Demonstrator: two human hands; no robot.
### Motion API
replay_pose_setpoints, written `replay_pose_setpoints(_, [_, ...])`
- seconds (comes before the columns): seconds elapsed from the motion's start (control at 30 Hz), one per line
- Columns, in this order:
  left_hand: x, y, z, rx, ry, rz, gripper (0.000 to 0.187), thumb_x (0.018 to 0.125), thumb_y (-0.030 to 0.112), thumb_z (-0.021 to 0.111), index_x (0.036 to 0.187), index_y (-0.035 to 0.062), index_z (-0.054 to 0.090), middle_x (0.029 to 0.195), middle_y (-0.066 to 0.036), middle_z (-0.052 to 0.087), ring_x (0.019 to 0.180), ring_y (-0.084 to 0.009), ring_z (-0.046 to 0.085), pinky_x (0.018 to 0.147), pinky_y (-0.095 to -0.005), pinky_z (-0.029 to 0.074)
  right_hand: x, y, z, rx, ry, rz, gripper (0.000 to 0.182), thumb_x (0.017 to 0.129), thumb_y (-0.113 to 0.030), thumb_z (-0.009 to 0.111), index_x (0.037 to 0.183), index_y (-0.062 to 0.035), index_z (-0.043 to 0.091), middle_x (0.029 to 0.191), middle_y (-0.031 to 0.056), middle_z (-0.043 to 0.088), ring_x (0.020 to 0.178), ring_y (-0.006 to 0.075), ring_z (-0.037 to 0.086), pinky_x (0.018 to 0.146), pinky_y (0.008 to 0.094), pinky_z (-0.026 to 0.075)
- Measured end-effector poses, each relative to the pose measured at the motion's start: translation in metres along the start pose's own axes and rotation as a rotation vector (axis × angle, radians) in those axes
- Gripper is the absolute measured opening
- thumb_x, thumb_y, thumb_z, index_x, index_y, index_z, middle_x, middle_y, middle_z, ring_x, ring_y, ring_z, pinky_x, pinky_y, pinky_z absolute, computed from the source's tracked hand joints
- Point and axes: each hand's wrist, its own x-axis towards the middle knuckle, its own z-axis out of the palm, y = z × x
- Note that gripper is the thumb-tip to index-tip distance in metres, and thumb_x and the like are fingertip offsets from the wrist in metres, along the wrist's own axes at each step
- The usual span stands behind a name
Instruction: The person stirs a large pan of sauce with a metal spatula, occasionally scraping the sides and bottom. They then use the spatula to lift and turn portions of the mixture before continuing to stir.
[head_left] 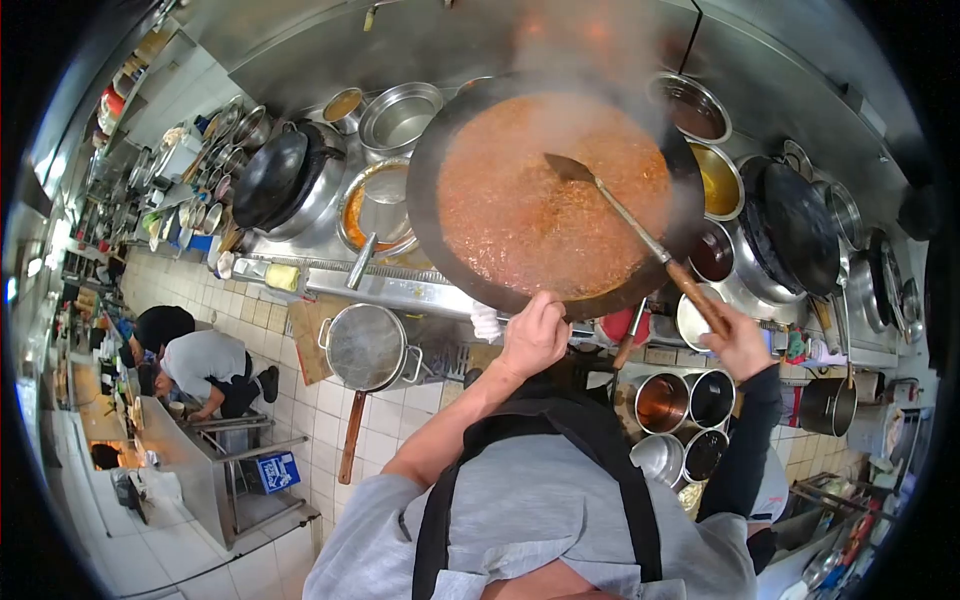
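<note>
A very large dark wok [437, 225] holds a steaming, reddish-orange sauce [560, 235] that fills most of it. My right hand [740, 345] is closed around the wooden handle of a wok spatula [630, 220]. The spatula's metal blade rests in the sauce near the far middle. At the wok's near rim, my left hand [535, 335] is closed on the edge; its fingertips are partly hidden. A white cloth [485, 320] hangs just left of that hand.
Left of the wok are metal bowls [400, 115], a ladle [365, 255] and a lidded pot [285, 180]. Sauce pots [715, 180] stand to the right, with several more [662, 400] below. A strainer-topped pot [365, 345] sits lower left. Two people [205, 365] bend at a far-left counter.
</note>
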Motion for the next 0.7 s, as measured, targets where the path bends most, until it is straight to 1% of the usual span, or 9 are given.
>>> replay_pose_setpoints(0.07, [-0.002, -0.002, 0.002, 0.001, -0.011, -0.003, 0.026, 0.086, -0.006, 0.074, 0.107, 0.0035, 0.062, 0.105, -0.015, 0.067, 0.083, -0.0400, 0.071, 0.069, -0.0495, 0.058, 0.002, 0.020, 0.037, 0.072, -0.003, 0.016, 0.065, 0.091, -0.008, 0.090, 0.150, 0.0062, 0.067, 0.123, 0.0244, 0.080, 0.118, 0.0308, 0.078, 0.107, 0.0404, 0.058])
replay_pose_setpoints(0.17, [-0.004, -0.001, 0.002, 0.016, -0.033, -0.016, 0.027, 0.086, -0.006, 0.074, 0.108, 0.0034, 0.062, 0.104, -0.015, 0.066, 0.083, -0.0403, 0.071, 0.070, -0.0498, 0.058, -0.003, 0.008, 0.054, 0.074, -0.048, 0.078, 0.065, 0.093, -0.006, 0.090, 0.152, 0.0075, 0.065, 0.125, 0.0209, 0.080, 0.119, 0.0248, 0.076, 0.107, 0.0386, 0.058])
replay_pose_setpoints(0.3, [-0.001, 0.000, 0.002, 0.013, -0.023, -0.010, 0.027, 0.086, -0.007, 0.074, 0.108, 0.0033, 0.062, 0.104, -0.015, 0.066, 0.083, -0.0407, 0.071, 0.070, -0.0501, 0.057, -0.013, 0.021, 0.068, 0.494, 0.045, 0.046, 0.067, 0.097, -0.005, 0.090, 0.156, 0.0078, 0.063, 0.130, 0.0120, 0.081, 0.120, 0.0154, 0.072, 0.106, 0.0332, 0.058])
replay_pose_setpoints(0.4, [-0.003, -0.002, 0.002, 0.014, -0.042, -0.011, 0.028, 0.086, -0.007, 0.073, 0.109, 0.0031, 0.061, 0.104, -0.016, 0.066, 0.083, -0.0409, 0.070, 0.071, -0.0506, 0.057, -0.024, -0.001, 0.063, 0.412, 0.124, 0.087, 0.069, 0.097, -0.005, 0.089, 0.158, 0.0084, 0.061, 0.133, 0.0121, 0.079, 0.122, 0.0146, 0.072, 0.108, 0.0317, 0.057])
replay_pose_setpoints(0.5, [-0.005, -0.002, 0.003, 0.014, -0.042, -0.027, 0.028, 0.085, -0.008, 0.073, 0.108, 0.0029, 0.061, 0.104, -0.016, 0.066, 0.084, -0.0411, 0.070, 0.071, -0.0505, 0.057, -0.026, 0.007, 0.083, 0.478, 0.152, -0.011, 0.070, 0.099, -0.007, 0.089, 0.160, 0.0084, 0.060, 0.134, 0.0120, 0.079, 0.122, 0.0130, 0.071, 0.106, 0.0312, 0.058])
replay_pose_setpoints(0.53, [-0.005, -0.003, 0.004, 0.020, -0.036, -0.013, 0.029, 0.085, -0.005, 0.077, 0.107, 0.0037, 0.061, 0.104, -0.015, 0.065, 0.085, -0.0401, 0.070, 0.071, -0.0501, 0.057, -0.027, 0.008, 0.088, 0.516, 0.152, -0.048, 0.070, 0.099, -0.007, 0.088, 0.160, 0.0083, 0.060, 0.134, 0.0121, 0.079, 0.121, 0.0129, 0.071, 0.105, 0.0314, 0.058])
replay_pose_setpoints(0.6, [-0.003, -0.004, 0.004, 0.029, -0.027, 0.016, 0.031, 0.086, 0.002, 0.085, 0.106, 0.0053, 0.061, 0.104, -0.013, 0.064, 0.086, -0.0381, 0.071, 0.071, -0.0493, 0.058, -0.033, 0.007, 0.073, 0.432, 0.029, -0.003, 0.070, 0.098, -0.005, 0.089, 0.160, 0.0069, 0.061, 0.133, 0.0117, 0.079, 0.119, 0.0129, 0.070, 0.107, 0.0322, 0.058])
replay_pose_setpoints(0.67, [-0.002, -0.005, 0.004, 0.030, -0.010, 0.049, 0.031, 0.086, 0.002, 0.085, 0.106, 0.0051, 0.062, 0.107, -0.014, 0.064, 0.088, -0.0384, 0.070, 0.073, -0.0492, 0.058, -0.037, -0.011, 0.034, 0.402, -0.148, 0.053, 0.070, 0.096, -0.004, 0.090, 0.160, 0.0060, 0.062, 0.132, 0.0119, 0.079, 0.119, 0.0128, 0.070, 0.108, 0.0324, 0.057])
replay_pose_setpoints(0.7, [-0.002, -0.005, 0.004, 0.030, -0.001, 0.066, 0.031, 0.086, 0.002, 0.085, 0.106, 0.0050, 0.062, 0.108, -0.014, 0.065, 0.090, -0.0386, 0.069, 0.073, -0.0491, 0.058, -0.037, -0.006, 0.022, 0.260, -0.174, -0.062, 0.072, 0.094, -0.003, 0.092, 0.159, 0.0049, 0.063, 0.126, 0.0117, 0.080, 0.115, 0.0115, 0.069, 0.105, 0.0321, 0.058])
